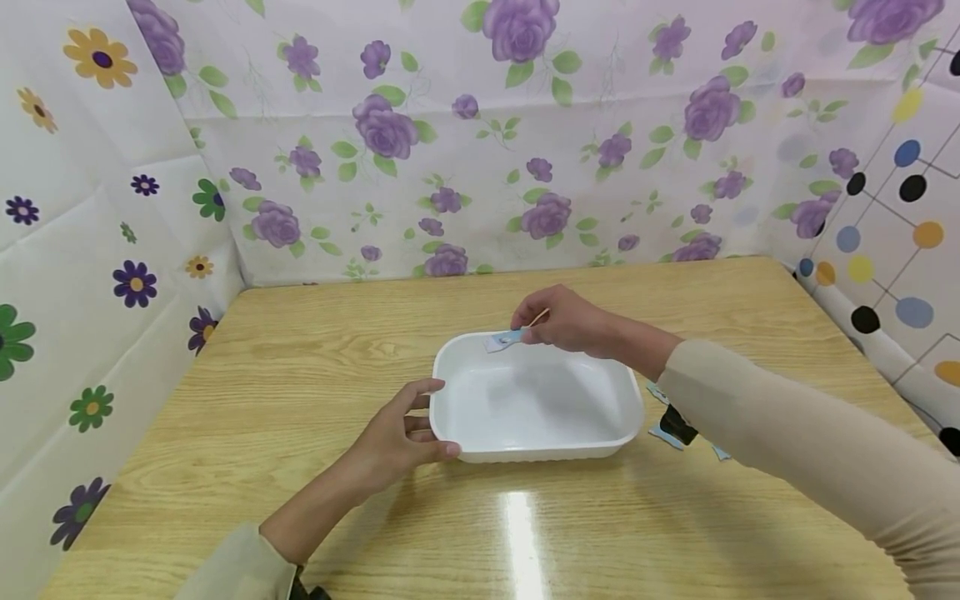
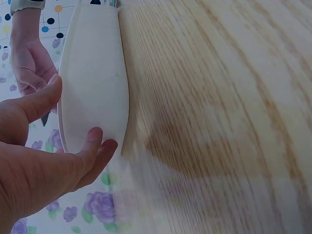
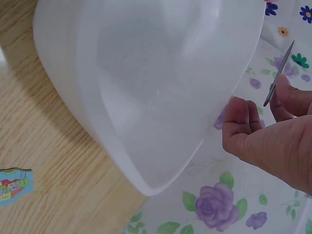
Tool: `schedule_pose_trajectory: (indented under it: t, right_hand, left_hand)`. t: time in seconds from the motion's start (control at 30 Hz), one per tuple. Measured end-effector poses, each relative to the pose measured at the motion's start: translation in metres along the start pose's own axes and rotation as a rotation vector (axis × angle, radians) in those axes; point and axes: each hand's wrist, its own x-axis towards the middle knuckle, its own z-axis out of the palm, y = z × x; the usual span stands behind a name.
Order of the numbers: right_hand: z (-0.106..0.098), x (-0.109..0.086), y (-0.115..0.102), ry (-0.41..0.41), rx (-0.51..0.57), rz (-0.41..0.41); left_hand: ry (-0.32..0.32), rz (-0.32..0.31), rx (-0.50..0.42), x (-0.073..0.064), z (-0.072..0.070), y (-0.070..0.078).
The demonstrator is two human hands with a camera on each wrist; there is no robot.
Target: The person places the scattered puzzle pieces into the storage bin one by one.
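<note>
A white rectangular plastic basin [image 1: 536, 400] with rounded corners stands on the wooden table. My left hand [image 1: 401, 433] holds its left end, thumb at the near corner and index finger at the rim farther back. In the left wrist view, the fingertips [image 2: 95, 136] touch the basin's outer wall [image 2: 95, 73]. Over the basin's far rim, my right hand [image 1: 562, 321] pinches a thin, light blue printed puzzle piece [image 1: 504, 340]. The right wrist view shows this puzzle piece [image 3: 280, 73] edge-on, between thumb and fingers, so its printed face is hidden there.
Several similar blue pieces [image 1: 666, 437] lie on the table right of the basin, partly covered by the right forearm. One printed piece [image 3: 15, 186] shows a colourful picture. A flowered cloth [image 1: 465, 150] hangs behind the wooden table [image 1: 315, 358], with patterned sheets at both sides.
</note>
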Motion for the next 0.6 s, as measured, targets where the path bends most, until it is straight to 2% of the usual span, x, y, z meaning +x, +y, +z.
schedule_pose_trajectory:
  t: [0.3,0.6]
  right_hand:
    - [0.015,0.003,-0.006,0.003,-0.022,-0.022]
    - [0.033,0.01,-0.01,0.043,-0.147,-0.028]
  left_hand:
    - [-0.011,0.003,-0.011,0.001,-0.001,-0.001]
    - [-0.018,0.008,-0.027,0.001,-0.001,-0.002]
